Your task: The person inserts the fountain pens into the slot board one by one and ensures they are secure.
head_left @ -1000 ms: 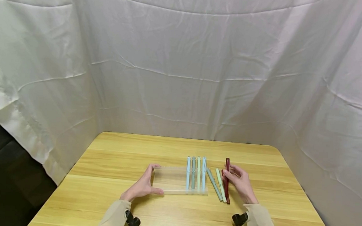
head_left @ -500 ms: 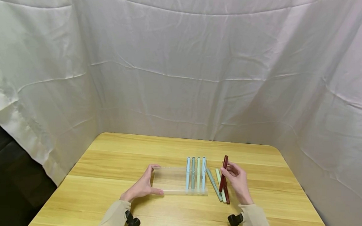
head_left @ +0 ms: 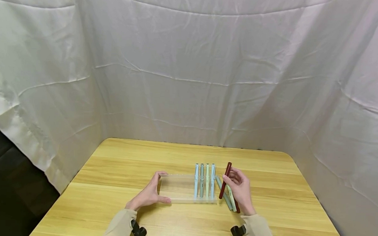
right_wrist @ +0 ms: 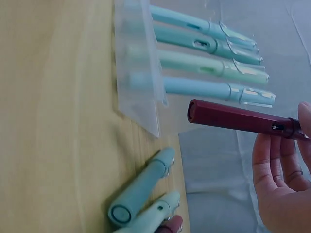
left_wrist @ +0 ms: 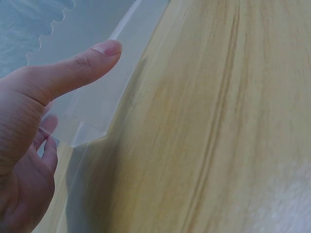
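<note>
My left hand (head_left: 149,194) grips the left end of a clear plastic pen rack (head_left: 178,187), thumb at its front and fingers behind. In the left wrist view the thumb lies over the front wall and the notched edge shows. Several pens stand side by side at the rack's right end: a light blue pen (head_left: 196,182), a grey-green pen (head_left: 201,188), a pale green pen (head_left: 207,183) and another light blue pen (head_left: 212,184). My right hand (head_left: 241,190) pinches a dark red pen (right_wrist: 238,116) by its upper part, tilted, just right of the rack.
Under and beside my right hand, a grey-green pen (head_left: 226,200), a pale green pen (head_left: 232,200) and a second dark red pen (head_left: 237,207) lie close together on the wooden table (head_left: 128,164). Pale curtains (head_left: 177,96) surround the table's back and sides.
My right hand has lifted one dark red pen off the loose pens and carried it left towards the rack, tilting it. My left hand and the rack have stayed in place.
</note>
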Motion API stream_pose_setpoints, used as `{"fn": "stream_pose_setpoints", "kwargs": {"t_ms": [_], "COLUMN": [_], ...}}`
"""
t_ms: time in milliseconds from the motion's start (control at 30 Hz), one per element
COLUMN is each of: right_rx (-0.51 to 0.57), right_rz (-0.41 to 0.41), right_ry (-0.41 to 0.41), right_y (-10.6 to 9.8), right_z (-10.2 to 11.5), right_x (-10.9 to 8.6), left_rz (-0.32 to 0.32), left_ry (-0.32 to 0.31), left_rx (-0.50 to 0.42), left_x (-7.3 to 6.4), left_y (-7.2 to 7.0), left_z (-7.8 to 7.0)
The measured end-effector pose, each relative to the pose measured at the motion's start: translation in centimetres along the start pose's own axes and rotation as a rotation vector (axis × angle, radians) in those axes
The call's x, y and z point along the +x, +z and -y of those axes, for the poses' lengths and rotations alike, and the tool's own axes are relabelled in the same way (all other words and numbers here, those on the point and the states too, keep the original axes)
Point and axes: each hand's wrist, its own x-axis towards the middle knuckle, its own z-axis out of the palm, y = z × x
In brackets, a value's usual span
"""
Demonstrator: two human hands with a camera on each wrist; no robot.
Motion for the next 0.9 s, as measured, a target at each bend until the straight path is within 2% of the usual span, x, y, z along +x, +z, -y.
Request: {"fn": "stream_pose_setpoints", "kwargs": {"t_ms": [567,900], "right_rx": [0.012,0.012], "right_rz": [0.035,0.049], "right_ry": [-0.098,-0.084], "right_y": [2.3,3.5], "right_z": [0.0,0.2], "right_x": [-0.7,-0.7], "left_rz": [0.009,0.003], "left_ry": [0.019,0.002], "left_rx": [0.004,-0.002], "left_x": [0.0,-0.1], "left_y": [0.0,0.0], "left_z": [0.0,0.0]}}
